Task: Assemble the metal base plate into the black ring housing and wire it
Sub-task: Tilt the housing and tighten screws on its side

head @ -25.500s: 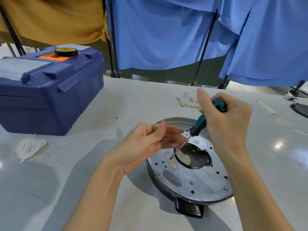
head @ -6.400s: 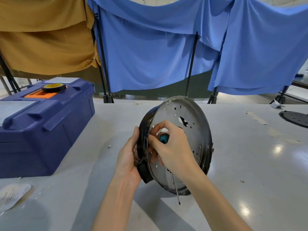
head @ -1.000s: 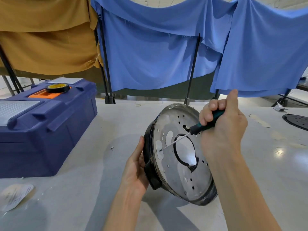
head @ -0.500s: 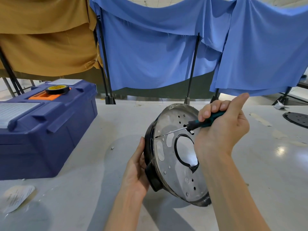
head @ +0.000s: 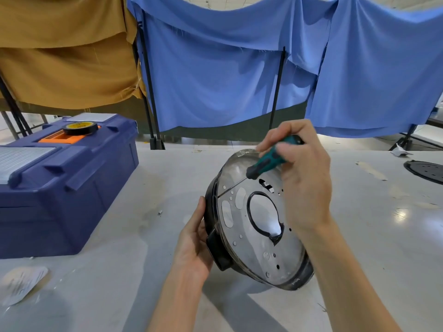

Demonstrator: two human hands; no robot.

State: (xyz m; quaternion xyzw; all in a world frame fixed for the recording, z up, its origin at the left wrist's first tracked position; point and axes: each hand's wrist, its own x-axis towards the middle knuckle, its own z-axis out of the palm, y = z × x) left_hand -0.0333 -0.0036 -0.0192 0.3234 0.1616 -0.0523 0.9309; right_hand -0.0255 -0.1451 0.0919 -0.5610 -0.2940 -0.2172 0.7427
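Illegible round stamp (head: 266, 255) on metal plate (head: 249, 250)

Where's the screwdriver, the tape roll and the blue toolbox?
Screwdriver (head: 266, 163), head view, on its green handle.
Tape roll (head: 81, 132), head view, on its black side.
Blue toolbox (head: 52, 219), head view, on its front wall.

Bright overhead light, glare spots gleaming on the table (head: 400, 213), shadows soft; the right hand (head: 304, 183) is blurred, and frame edges bow.
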